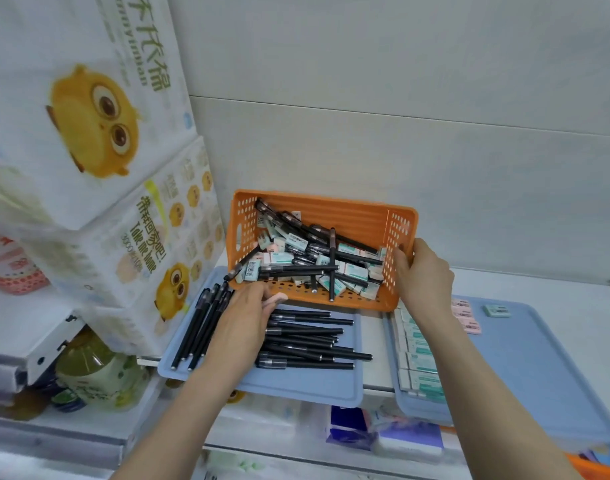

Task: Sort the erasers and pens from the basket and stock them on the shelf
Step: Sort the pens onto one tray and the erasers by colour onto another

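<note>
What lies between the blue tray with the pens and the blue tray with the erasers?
Head view: a narrow bare strip of white shelf lies between pen tray and eraser tray; the orange basket covers its far end.

The left hand point(243, 318) covers the middles of black capped pens point(307, 341) on the left pale-blue plastic tray point(296, 386) (whether its fingers pinch anything cannot be told). Fingertips of the right hand point(423, 275) vanish inside the orange perforated plastic basket point(317, 206); its forearm hides white-and-green sleeved erasers point(417, 358) along the left edge of the right pale-blue tray point(525, 375).
</note>
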Demonstrator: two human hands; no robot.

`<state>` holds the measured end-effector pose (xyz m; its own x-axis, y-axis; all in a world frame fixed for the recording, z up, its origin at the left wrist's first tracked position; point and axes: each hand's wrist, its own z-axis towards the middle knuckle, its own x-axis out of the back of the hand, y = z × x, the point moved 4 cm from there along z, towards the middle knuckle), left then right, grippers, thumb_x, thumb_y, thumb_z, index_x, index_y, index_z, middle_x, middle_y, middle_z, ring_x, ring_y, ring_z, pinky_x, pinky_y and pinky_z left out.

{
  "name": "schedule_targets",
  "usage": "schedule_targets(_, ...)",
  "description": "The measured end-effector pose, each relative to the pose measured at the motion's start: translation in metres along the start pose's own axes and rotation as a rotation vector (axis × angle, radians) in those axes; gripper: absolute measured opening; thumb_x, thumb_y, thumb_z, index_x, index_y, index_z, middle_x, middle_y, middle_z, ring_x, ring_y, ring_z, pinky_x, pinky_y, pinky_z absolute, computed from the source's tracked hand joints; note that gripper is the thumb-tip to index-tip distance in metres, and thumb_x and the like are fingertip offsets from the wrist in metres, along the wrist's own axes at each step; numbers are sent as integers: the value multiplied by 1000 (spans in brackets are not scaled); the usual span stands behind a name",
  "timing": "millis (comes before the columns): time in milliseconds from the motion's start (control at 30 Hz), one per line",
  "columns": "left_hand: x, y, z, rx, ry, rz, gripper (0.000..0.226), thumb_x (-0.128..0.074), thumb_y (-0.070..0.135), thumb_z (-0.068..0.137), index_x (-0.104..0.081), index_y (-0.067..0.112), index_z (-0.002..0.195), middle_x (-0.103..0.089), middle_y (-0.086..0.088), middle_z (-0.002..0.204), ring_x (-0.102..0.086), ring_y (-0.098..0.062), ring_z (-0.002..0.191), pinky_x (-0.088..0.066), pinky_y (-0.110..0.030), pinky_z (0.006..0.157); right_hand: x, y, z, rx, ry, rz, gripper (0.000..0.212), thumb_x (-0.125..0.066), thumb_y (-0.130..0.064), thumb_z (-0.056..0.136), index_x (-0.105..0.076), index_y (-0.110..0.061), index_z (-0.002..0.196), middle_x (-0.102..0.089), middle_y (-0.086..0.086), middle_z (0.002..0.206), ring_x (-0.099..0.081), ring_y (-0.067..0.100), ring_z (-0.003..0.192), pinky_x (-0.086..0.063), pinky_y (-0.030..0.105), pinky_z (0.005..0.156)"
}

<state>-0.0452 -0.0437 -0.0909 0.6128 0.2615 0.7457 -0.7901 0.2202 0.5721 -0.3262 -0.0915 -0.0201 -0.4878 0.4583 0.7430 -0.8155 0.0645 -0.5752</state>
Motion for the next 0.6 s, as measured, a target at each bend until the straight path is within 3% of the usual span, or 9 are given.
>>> schedule_targets(233,-1,-5,1,19,-37,13,8,-49,29,98,-41,28,96,-54,6,94,-47,-11,78,-30,-23,56,-5,-3,-6,-9,-83,-42,25,-40,-37,102,-48,-16,91,-59,3,84,-57,28,77,-39,35,70)
schedule_targets(367,1,-4,1,-8,-42,2,9,-50,32,97,-43,27,94,-54,7,91,-48,-9,78,-35,-25,58,-7,2,-11,-30,-71,11,29,-43,-43,100,-51,-17,93,-68,7,92,-63,30,81,-48,39,73)
schedule_targets(433,3,-3,0,-20,-38,-2,9,-50,32,97,-44,27,94,-54,7,90,-48,-9,79,-40,-26,60,-8,4,-15,-51,-71,51,30,-47,-44,98,-53,-16,106,-69,9,99,-64,30,84,-50,41,75)
schedule_targets(533,7,1,0,-27,-28,-13,8,-51,32,97,-45,27,93,-55,9,91,-49,-8,81,-46,-30,64,7,-3,-28,7,144,152,41,-57,-31,95,-42,-17,131,-58,5,119,-60,23,100,-49,37,81)
schedule_targets(600,10,5,0,-24,-10,-24,9,-52,32,96,-46,27,92,-54,10,88,-49,-8,80,-46,-30,63,22,-22,-46,185,363,186,32,-58,-18,94,-46,-12,123,-49,5,116,-53,21,102,-43,32,81)
